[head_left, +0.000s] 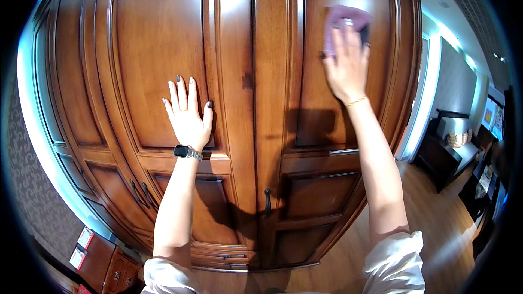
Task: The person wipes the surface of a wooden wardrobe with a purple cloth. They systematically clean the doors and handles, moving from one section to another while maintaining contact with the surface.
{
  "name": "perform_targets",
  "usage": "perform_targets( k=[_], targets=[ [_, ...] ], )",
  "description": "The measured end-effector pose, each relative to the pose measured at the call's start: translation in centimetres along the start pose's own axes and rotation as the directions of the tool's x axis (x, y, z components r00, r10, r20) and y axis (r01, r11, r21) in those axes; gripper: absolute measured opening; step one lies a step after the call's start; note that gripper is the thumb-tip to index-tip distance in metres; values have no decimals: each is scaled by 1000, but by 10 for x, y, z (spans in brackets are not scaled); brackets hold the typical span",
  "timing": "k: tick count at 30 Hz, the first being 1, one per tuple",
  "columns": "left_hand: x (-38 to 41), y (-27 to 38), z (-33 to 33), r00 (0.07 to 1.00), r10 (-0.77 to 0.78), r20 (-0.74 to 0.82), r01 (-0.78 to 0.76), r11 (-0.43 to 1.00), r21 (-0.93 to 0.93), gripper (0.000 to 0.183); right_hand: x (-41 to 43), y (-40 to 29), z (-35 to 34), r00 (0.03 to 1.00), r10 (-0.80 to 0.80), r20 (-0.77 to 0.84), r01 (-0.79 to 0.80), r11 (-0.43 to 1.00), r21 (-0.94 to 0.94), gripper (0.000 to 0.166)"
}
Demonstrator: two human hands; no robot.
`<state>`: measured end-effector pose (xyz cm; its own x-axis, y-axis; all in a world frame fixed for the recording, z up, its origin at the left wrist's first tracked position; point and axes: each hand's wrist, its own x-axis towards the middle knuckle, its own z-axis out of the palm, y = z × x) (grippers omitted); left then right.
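A tall wooden wardrobe (271,65) with raised panels fills most of the head view. My right hand (347,65) presses a purple cloth (347,12) against the upper panel of the right-hand door; hand and cloth are slightly blurred. The cloth lies under the fingers, with a dark patch showing at its right side. Flat against the door panel to the left rests my left hand (188,120), fingers spread and holding nothing. A watch (184,151) with a metal band is on the left wrist. Below and between the hands, a dark handle (267,202) hangs on the right-hand door.
Two more dark handles (139,194) are on the doors at left. At lower left stands a small wooden cabinet (98,259) with printed cards on top. A dark-framed bench or sofa (445,147) with cushions is at right, on the wooden floor (433,208).
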<state>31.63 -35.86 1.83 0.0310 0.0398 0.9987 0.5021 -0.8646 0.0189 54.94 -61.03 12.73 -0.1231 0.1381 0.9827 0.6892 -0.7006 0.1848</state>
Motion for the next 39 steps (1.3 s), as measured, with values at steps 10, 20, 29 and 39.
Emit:
perform_targets(
  k=[10,20,29,39],
  targets=[
    [-2,2,3,1000,-2,-30,2,1000,12,60,-37,41,5,864,503,-20,-503,864,17,60],
    [-2,1,6,999,2,-38,-3,1000,-11,61,-93,-85,-20,962,-264,77,224,914,338,70],
    [0,3,4,998,2,-62,-2,1000,-8,58,-121,64,-10,886,458,77,-463,885,52,60],
    [-2,-2,3,998,7,-69,-8,1000,-1,59,-151,-19,-11,912,358,199,-369,929,21,70]
  ],
)
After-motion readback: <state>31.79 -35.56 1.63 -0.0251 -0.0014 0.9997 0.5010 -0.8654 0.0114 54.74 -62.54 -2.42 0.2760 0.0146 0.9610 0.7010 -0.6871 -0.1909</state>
